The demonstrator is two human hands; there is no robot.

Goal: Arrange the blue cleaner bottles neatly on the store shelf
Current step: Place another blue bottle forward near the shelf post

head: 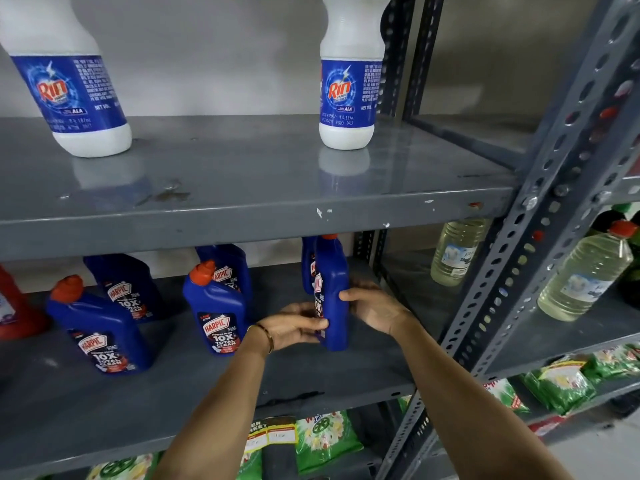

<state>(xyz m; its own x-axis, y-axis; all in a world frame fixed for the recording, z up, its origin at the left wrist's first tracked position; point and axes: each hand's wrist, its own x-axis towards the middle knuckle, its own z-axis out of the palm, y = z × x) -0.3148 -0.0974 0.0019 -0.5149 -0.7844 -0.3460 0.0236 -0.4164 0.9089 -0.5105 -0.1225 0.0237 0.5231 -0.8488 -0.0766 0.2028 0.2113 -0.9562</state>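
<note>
Several blue cleaner bottles with orange caps stand on the middle grey shelf [311, 379]. The right front bottle [334, 282] is upright, turned edge-on, and both hands grip it: my left hand [294, 327] on its lower label side, my right hand [374, 306] on its right side. Another blue bottle [307, 268] stands right behind it, mostly hidden. Further left stand a middle front bottle [216, 310], one behind it [230, 268], a left front bottle [98, 330] and one behind that [124, 285]. The labels of the left and middle bottles face forward.
Two white bottles with blue labels [65, 81] [349, 81] stand on the upper shelf. A red bottle [14, 306] sits at the far left of the middle shelf. Clear bottles of pale liquid [585, 271] fill the right rack, beyond a perforated steel post [519, 271]. Green packets [325, 441] lie below.
</note>
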